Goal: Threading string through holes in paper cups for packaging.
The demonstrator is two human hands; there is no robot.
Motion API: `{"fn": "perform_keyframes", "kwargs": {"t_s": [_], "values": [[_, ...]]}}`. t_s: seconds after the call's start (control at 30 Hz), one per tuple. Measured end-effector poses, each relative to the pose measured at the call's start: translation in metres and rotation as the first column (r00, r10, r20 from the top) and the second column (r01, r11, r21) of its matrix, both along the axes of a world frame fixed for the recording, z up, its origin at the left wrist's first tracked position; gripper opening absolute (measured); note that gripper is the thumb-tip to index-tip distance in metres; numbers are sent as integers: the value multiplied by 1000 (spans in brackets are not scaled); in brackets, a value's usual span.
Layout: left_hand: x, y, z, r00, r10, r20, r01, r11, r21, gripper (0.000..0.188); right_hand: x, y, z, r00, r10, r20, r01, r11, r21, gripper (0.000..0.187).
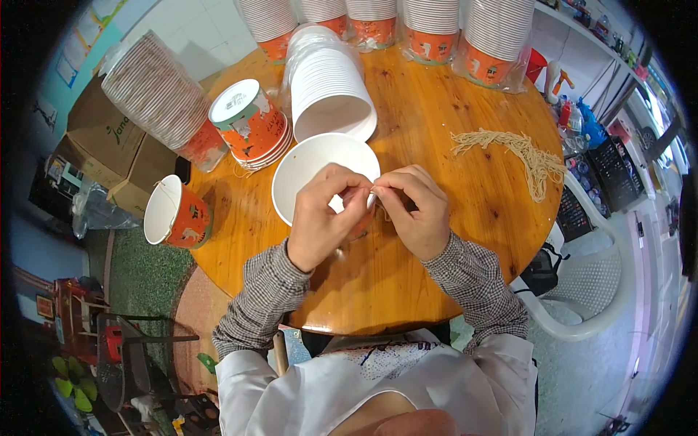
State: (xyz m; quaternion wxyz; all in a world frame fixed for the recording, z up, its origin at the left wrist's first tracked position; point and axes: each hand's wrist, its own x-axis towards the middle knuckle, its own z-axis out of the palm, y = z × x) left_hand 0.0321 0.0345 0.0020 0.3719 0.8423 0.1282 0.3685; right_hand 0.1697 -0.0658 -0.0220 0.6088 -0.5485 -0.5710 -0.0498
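Both my hands meet at the right rim of a white-lined paper bucket (pixel 320 156), which stands near the middle of the table. My left hand (pixel 331 214) is pinched closed in front of the bucket's opening. Against it, thumb and forefinger of my right hand (pixel 418 207) pinch too, fingertips nearly touching. A bit of thin tan string (pixel 382 212) shows just below the fingertips; the fingers hide most of it. To the left, an orange paper bucket (pixel 190 218) lies tilted with a string across its mouth. A bundle of tan strings (pixel 516 154) lies to the right.
Beyond the bucket, a nested stack of white buckets (pixel 331 87) lies on its side. Upside-down orange buckets (pixel 251 131) stand to its left. Several wrapped stacks line the far edge of the round wooden table (pixel 465 283). A cardboard box (pixel 116 145) is at left, a white plastic chair (pixel 589 283) at right.
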Motion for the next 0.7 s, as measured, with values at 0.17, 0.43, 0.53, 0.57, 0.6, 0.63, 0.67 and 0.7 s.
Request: {"fn": "perform_keyframes", "kwargs": {"t_s": [0.17,0.43,0.53,0.57,0.6,0.63,0.67,0.7], "values": [[-4,18,2,988,-156,-21,151,976,-157,9,1,-2,3,984,112,-138,-129,984,-121,6],[-5,16,6,918,-396,-6,241,570,-786,8,1,1,-4,767,314,-559,-428,900,-83,10],[-1,11,6,956,-289,43,214,594,-776,9,1,1,-7,767,316,-558,-420,905,-65,12],[0,11,5,956,-289,43,214,594,-775,9,1,2,-8,776,322,-543,-409,912,-43,13],[0,11,3,966,-252,62,213,633,-744,8,0,2,-8,776,322,-543,-408,912,-43,13],[1,11,2,973,-216,84,210,671,-711,9,-2,1,-7,784,309,-539,-384,923,-30,14],[0,10,3,973,-215,83,209,671,-712,9,-3,0,-6,791,296,-536,-361,933,-18,15],[0,10,4,975,-209,75,202,688,-697,9,-3,-2,-5,790,295,-537,-361,933,-18,15]]}}
